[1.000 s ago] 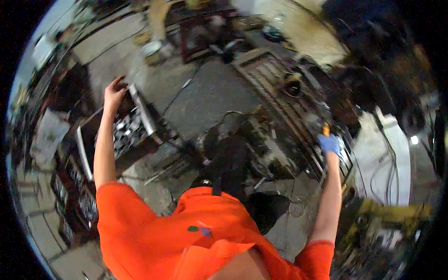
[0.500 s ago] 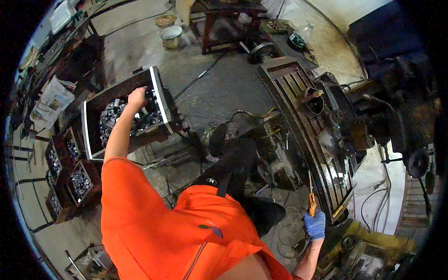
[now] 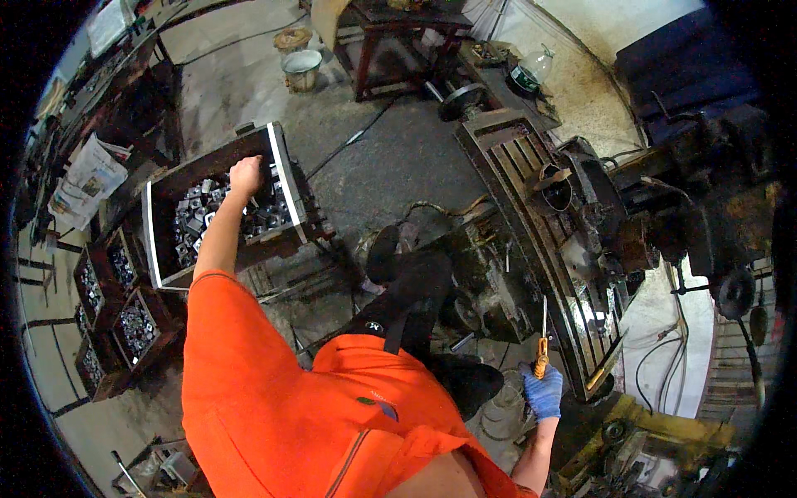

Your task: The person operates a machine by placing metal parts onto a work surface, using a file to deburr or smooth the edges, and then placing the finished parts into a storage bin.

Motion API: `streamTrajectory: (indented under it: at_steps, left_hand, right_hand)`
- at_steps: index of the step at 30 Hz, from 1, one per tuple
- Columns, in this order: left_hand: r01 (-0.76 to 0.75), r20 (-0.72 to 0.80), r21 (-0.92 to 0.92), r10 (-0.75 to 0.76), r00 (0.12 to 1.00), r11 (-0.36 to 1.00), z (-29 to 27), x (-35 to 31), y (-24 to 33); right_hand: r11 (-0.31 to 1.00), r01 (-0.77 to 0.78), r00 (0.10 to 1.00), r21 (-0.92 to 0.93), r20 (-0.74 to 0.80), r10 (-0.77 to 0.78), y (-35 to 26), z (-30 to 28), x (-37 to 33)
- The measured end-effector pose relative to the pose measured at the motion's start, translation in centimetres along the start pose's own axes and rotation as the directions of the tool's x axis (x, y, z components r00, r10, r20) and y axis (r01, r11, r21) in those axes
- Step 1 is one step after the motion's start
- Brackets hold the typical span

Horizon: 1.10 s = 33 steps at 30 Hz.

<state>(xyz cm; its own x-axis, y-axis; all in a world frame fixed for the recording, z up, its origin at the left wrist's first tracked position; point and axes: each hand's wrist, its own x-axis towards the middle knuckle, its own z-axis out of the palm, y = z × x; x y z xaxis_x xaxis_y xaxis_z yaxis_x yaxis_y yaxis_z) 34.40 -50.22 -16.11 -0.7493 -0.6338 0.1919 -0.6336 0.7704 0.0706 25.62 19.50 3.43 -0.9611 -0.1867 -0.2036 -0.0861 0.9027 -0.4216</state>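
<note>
- Left hand (image 3: 246, 176), bare, is hovering over loose metal parts (image 3: 195, 222) inside the open box (image 3: 285, 176); fingers are curling out of view, so I cannot tell whether they are gripping one;
- box is standing at the left, its walls likely keeping the parts from scattering;
- right hand (image 3: 543, 392), blue-gloved, is grasping an orange-handled tool (image 3: 541, 358) by its handle, presumably keeping fingers off the thin shaft; tip is pointing away from the body, showing near the slotted table (image 3: 526, 231).

an orange-handled tool (image 3: 543, 347) points forward, grey metal pieces (image 3: 197, 217) heaped in a box (image 3: 284, 174).
</note>
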Motion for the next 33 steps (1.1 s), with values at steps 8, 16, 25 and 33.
streamTrajectory:
  at_steps: [8,16,25,33]
  left_hand:
    - [0.219,0.338,-0.898,-0.279,0.899,-0.382,-11.3,-2.9,1.7]
    - [0.208,0.180,-0.896,0.107,0.978,-0.392,-19.5,-0.6,12.8]
    - [0.289,0.108,-0.944,0.679,0.726,-0.159,-17.6,-3.4,36.0]
    - [-0.751,-0.376,-0.659,0.849,0.372,0.037,-19.7,-7.1,53.1]
  right_hand:
    - [0.989,0.047,0.999,0.140,0.017,-0.050,-1.3,0.4,-0.6]
    - [0.973,0.226,0.966,-0.050,0.137,-0.218,-8.3,0.2,-0.7]
    - [0.929,0.332,0.936,-0.164,0.176,-0.304,-8.9,-2.8,1.0]
    - [0.983,0.072,0.997,0.170,-0.045,-0.065,0.9,-6.9,1.8]
